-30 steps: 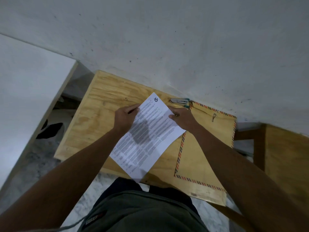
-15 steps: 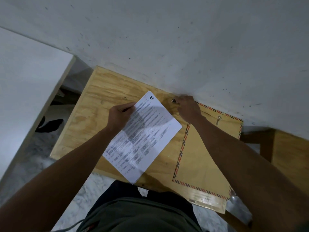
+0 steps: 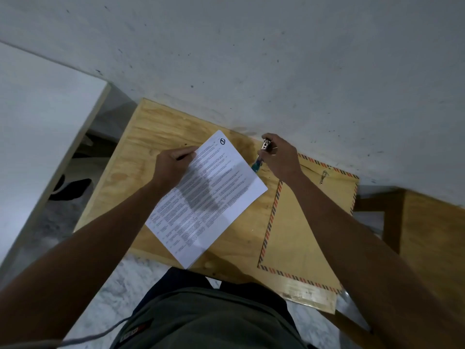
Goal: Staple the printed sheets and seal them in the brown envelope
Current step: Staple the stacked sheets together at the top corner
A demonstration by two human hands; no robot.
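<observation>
Left hand (image 3: 173,165) pinching printed sheets (image 3: 206,197) at their left edge, right hand (image 3: 279,157) gripping stapler (image 3: 264,152) – just beside the sheets' top-right edge

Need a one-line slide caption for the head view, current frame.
Left hand holds printed sheets on the plywood table; right hand grips the stapler beside the brown envelope.

Left hand (image 3: 173,165) grip curled (fingers bent), right hand (image 3: 280,157) grip closed; both forearms extended.
</observation>
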